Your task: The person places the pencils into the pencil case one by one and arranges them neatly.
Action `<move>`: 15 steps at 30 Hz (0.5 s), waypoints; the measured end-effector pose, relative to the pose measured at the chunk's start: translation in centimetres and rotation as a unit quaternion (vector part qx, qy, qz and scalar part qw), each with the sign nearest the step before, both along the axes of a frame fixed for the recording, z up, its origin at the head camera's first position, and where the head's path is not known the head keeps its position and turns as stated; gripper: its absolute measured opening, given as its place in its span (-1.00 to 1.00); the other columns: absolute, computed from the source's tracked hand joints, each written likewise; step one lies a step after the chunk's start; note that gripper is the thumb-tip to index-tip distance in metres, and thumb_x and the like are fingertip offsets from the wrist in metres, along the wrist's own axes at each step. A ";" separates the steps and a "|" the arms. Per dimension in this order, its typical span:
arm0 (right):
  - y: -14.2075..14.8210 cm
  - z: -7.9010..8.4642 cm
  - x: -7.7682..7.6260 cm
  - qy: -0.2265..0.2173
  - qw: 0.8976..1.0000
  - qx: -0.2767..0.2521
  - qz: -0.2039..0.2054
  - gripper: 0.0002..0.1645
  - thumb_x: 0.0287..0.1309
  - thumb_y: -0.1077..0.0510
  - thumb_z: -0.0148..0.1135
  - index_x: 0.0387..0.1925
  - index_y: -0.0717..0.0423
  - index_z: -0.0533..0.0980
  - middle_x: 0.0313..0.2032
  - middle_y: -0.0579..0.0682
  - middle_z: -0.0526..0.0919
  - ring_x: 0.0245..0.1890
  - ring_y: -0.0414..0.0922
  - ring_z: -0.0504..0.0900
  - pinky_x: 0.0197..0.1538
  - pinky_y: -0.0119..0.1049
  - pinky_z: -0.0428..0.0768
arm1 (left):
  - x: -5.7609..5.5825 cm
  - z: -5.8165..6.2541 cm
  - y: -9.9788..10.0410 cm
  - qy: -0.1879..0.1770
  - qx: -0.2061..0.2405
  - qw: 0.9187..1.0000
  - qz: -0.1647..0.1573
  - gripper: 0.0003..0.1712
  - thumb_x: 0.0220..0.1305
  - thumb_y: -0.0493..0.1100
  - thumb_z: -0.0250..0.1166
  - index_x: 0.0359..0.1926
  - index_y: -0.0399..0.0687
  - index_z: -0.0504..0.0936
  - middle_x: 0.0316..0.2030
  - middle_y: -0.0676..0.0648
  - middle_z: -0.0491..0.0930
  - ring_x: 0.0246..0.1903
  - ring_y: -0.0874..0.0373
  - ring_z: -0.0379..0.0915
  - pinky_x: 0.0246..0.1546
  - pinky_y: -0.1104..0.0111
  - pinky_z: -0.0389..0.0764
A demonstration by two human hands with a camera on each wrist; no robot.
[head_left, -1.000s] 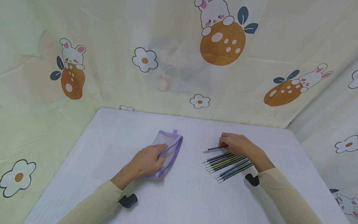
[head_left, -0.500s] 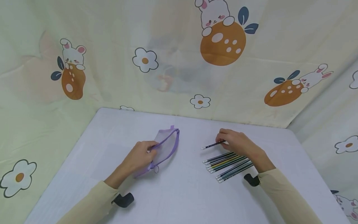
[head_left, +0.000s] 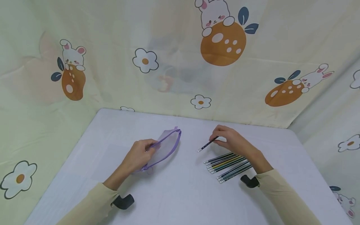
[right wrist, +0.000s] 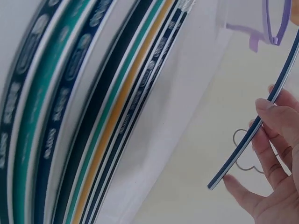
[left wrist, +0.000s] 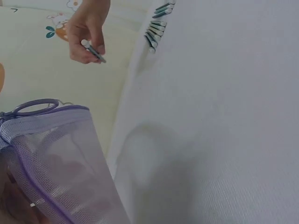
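Note:
My left hand [head_left: 140,155] grips one side of a purple mesh zip pouch [head_left: 168,147], whose mouth gapes toward the right. In the left wrist view the pouch [left wrist: 70,158] shows its see-through mesh, with the fingers partly hidden behind it. My right hand [head_left: 232,139] pinches a single dark pencil [head_left: 208,144] above the table, its white eraser end pointing down and left toward the pouch. The right wrist view shows this pencil [right wrist: 254,126] between thumb and fingers. Below the right hand lie several pencils [head_left: 225,162] in dark, green and yellow colours, side by side.
A white table [head_left: 180,200] carries everything. Behind it hangs a cream curtain [head_left: 168,37] printed with rabbits and flowers. Black wrist-worn pieces sit at both cuffs.
The right hand has lifted the pencil off the table and moved it left, tilting its eraser end downward. The left hand has raised the pouch and its mouth has widened.

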State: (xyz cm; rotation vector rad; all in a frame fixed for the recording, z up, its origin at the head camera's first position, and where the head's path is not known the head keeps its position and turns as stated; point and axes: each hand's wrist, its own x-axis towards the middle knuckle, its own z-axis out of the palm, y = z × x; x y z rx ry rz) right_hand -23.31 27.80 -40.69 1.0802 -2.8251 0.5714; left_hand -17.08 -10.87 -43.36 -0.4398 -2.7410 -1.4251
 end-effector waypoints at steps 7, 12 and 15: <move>-0.6 0.3 0.0 -0.031 0.998 -0.057 0.014 -0.67 0.10 0.31 0.48 -0.12 -0.08 0.71 -0.16 -0.22 0.58 -0.08 -0.11 0.61 -0.02 -0.36 0.67 | 0.1 0.2 0.6 0.000 0.027 0.999 0.022 -0.74 0.38 -0.23 0.20 -0.02 -0.11 0.76 -0.29 -0.06 0.72 -0.49 0.17 0.34 -0.53 0.40 0.33; -0.8 0.5 0.0 -0.040 0.995 -0.085 0.017 -0.67 0.09 0.32 0.48 -0.12 -0.08 0.71 -0.16 -0.23 0.56 -0.08 -0.11 0.60 -0.03 -0.45 0.61 | 0.1 0.4 1.1 -0.002 0.038 0.999 0.025 -0.74 0.36 -0.24 0.19 -0.05 -0.10 0.76 -0.34 -0.03 0.70 -0.55 0.21 0.25 -0.60 0.42 0.24; -0.9 0.5 0.0 -0.046 0.994 -0.095 0.014 -0.67 0.11 0.31 0.47 -0.12 -0.09 0.71 -0.15 -0.22 0.56 -0.06 -0.15 0.58 -0.02 -0.47 0.58 | 0.1 0.5 1.4 -0.005 0.043 0.999 0.027 -0.74 0.37 -0.25 0.19 -0.04 -0.11 0.75 -0.32 -0.09 0.72 -0.56 0.21 0.23 -0.61 0.43 0.22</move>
